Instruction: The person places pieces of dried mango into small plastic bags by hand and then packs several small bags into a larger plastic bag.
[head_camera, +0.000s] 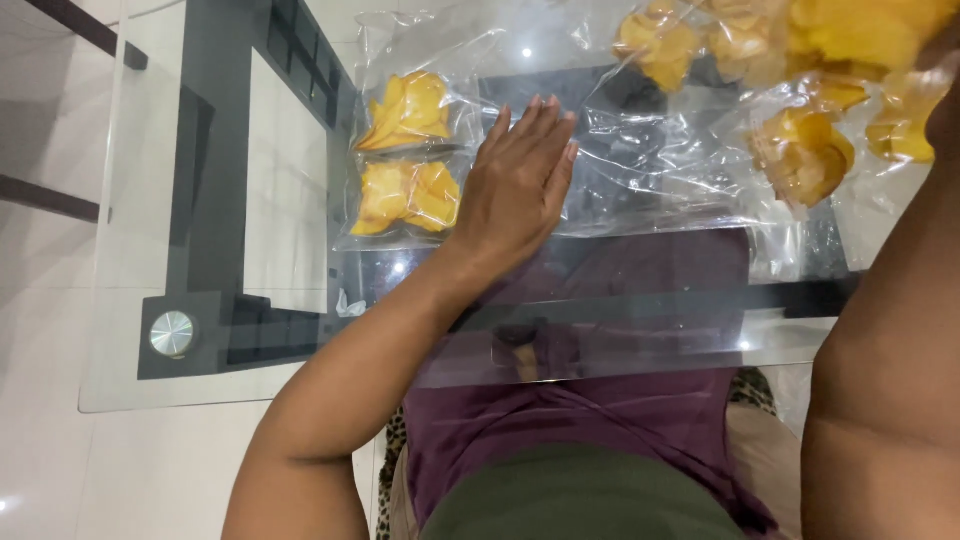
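A clear plastic bag (600, 170) lies flat on the glass table (200, 380), spread across the middle of the tabletop, and the left hand (515, 190) rests on it palm down, fingers straight and close together, pressing on its left part without gripping anything. Just left of that hand, inside sealed plastic, sit two small packs of yellow chips (405, 155), one above the other, the lower one almost touching the thumb side of the hand. Further right and toward the far edge, more yellow chips (800, 150) lie in crumpled clear plastic, some in a loose cluster near the upper edge of the view. The right arm (890, 350) rises along the right side and crosses in front of those far bags; its hand is cut off at the upper right corner, so whether it is open or closed cannot be told. Under the glass show a dark table frame (215, 150) with a round metal cap (172, 334), a pale tiled floor, and the person's purple shirt (600, 420).
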